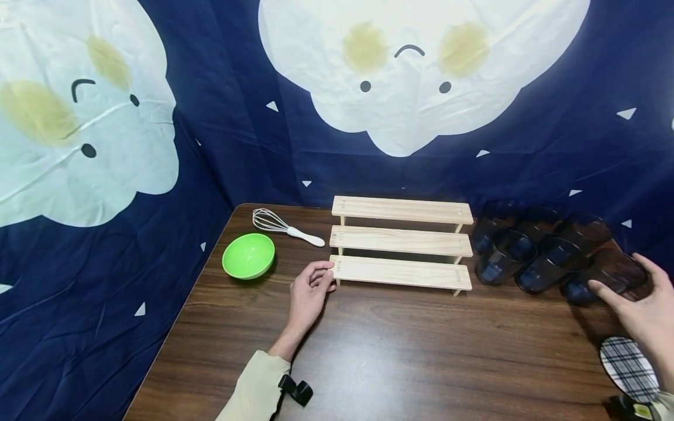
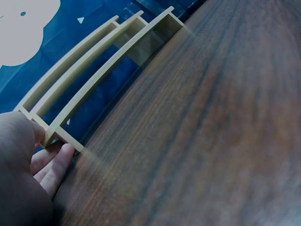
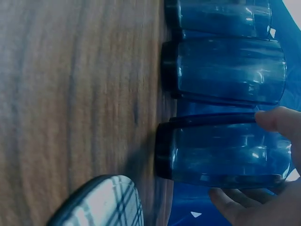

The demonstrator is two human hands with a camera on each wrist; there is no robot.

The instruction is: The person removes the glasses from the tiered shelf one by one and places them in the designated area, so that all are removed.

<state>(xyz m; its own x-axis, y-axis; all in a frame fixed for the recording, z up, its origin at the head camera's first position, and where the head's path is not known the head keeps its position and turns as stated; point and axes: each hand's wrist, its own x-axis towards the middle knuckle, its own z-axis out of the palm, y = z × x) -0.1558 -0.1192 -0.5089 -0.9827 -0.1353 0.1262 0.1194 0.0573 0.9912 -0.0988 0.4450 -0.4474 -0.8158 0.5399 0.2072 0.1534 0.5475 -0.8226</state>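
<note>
A three-tier wooden rack (image 1: 400, 272) stands near the back of the table. My left hand (image 1: 310, 289) pinches the left end of its lowest tier; in the left wrist view the thumb and fingers of this left hand (image 2: 28, 165) lie around that corner. To the right of the rack, several dark tinted glasses (image 1: 505, 257) stand upright in two rows. My right hand (image 1: 645, 304) grips the front right glass (image 1: 605, 275) near its rim. The right wrist view shows the thumb on one side of this glass (image 3: 225, 153) and fingers on the other.
A green bowl (image 1: 248, 256) and a white whisk (image 1: 286, 228) lie left of the rack. Beneath my right forearm is a round plaid-topped object (image 1: 626, 365), at the table's right side. Blue cloud-print cloth (image 1: 231, 105) hangs behind and left of the wooden table (image 1: 400, 351).
</note>
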